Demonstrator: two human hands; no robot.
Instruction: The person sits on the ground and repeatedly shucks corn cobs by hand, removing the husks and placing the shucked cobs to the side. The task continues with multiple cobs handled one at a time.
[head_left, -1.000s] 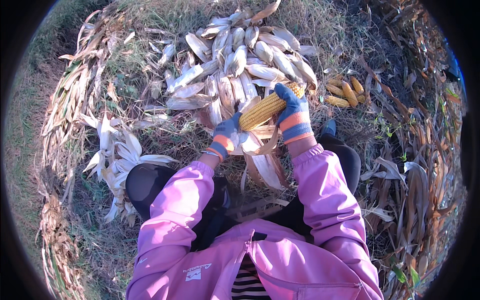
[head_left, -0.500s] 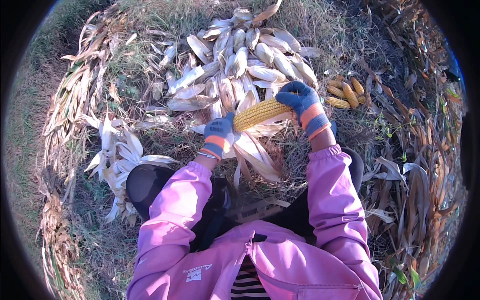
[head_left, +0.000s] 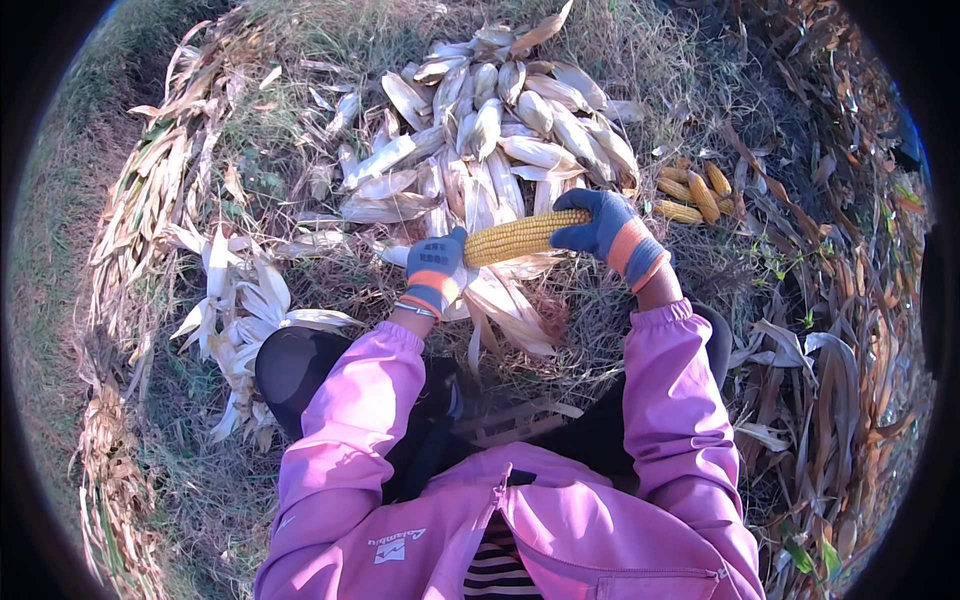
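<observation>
Between my two gloved hands lies a bare yellow ear of corn, tilted slightly up toward the right. My left hand, in a grey and orange glove, grips its left end, where pale peeled husk hangs down below. Around the right end of the ear my right hand is closed, fingers over the tip. Just beyond the hands is a heap of unhusked corn in dry, cream-coloured husks.
A small pile of husked yellow ears lies to the right of the heap. Loose white husks are strewn by my left knee. Dry stalks and leaves line the left and right sides. Dry grass covers the ground.
My right hand has moved slightly down, and its grip on the ear's right end is turned a little. The ear's right end sits lower. My left hand has barely moved.
</observation>
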